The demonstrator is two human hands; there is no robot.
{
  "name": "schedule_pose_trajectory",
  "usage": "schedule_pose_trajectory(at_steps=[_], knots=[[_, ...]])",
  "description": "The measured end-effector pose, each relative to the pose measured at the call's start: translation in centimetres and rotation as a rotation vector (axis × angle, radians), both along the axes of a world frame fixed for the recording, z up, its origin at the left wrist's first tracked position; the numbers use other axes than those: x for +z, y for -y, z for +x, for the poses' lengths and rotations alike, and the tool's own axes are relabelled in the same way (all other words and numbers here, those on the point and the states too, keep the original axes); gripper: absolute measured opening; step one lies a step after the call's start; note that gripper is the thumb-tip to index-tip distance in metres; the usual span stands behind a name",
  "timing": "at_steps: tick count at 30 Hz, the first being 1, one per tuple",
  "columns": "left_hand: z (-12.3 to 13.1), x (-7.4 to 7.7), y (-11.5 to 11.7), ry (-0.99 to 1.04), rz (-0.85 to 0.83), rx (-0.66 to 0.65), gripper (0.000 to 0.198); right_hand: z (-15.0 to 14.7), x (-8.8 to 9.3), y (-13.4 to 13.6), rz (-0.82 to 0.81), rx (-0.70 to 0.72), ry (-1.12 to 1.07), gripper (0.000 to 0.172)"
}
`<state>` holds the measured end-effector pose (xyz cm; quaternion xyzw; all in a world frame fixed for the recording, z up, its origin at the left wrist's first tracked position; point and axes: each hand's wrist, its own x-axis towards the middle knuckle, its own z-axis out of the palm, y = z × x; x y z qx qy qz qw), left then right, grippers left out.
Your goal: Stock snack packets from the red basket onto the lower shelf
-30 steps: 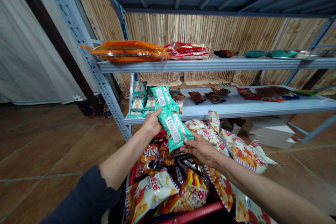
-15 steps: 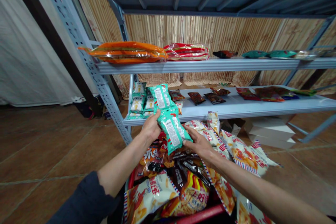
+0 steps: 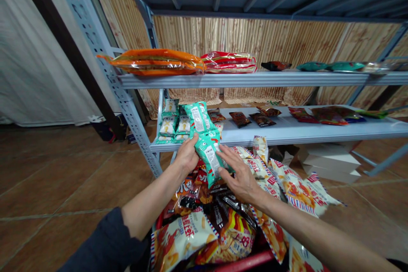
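Two joined turquoise snack packets, an upper packet [image 3: 198,118] and a lower packet [image 3: 208,158], hang at a slant over the crate, printed label panels facing me. My left hand [image 3: 187,154] pinches their left edge near the crimped join. Fingers stretched out, my right hand [image 3: 240,177] rests against the front of the lower packet on its right side. Behind the upper packet, similar turquoise packets [image 3: 168,125] stand stacked at the left end of the lower shelf [image 3: 236,136]. Below both hands, a red crate [image 3: 245,261] is heaped with snack bags.
An orange bag [image 3: 156,61] and a red-striped bag [image 3: 229,63] lie on the shelf above. Small brown packets [image 3: 239,119] lie further right on the lower shelf. White snack bags [image 3: 291,182] bulge over the crate's right side. White boxes [image 3: 328,161] sit under the shelf.
My right hand has shifted from gripping the lower packet's right edge to lying across its front. My left hand keeps its hold, and the packets have barely moved.
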<state>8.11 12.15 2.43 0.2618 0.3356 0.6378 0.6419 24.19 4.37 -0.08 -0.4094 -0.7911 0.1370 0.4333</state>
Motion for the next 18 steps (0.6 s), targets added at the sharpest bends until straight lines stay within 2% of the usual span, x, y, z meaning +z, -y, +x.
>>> schedule_pose_trajectory(at_steps=[8,18], knots=[[-0.6,-1.1,-0.7,0.017,0.005,0.018,0.011,-0.3,-0.9,-0.2,-0.004,-0.008,0.035,0.049],[0.8,-0.1,0.5,-0.013,0.009,0.086,0.013,-1.4,-0.1,-0.8,0.067,-0.092,0.174,0.061]])
